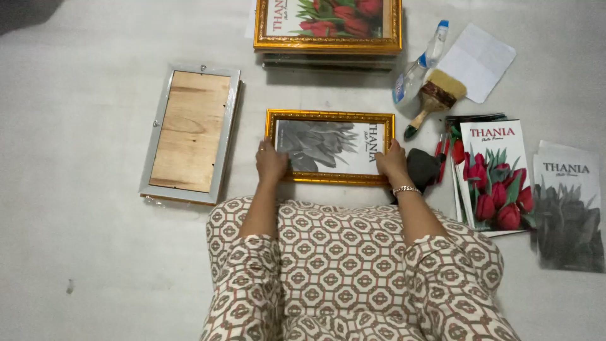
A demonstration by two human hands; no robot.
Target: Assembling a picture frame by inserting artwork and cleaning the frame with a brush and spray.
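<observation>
A gold picture frame [329,116] lies flat on the pale floor before my knees, holding a grey flower print [325,146]. My left hand [271,161] grips its near left corner, fingers over the edge. My right hand [392,161], a bracelet on its wrist, grips the near right corner. Both hands rest on the frame's lower rail.
A silver frame [189,132] lies face down at left, wooden back up. A stack of gold frames [328,43] with a red tulip print sits beyond. At right lie a paintbrush [434,100], a clear bottle [418,66], a dark cloth [421,167], white paper [476,60], and flower prints [495,177].
</observation>
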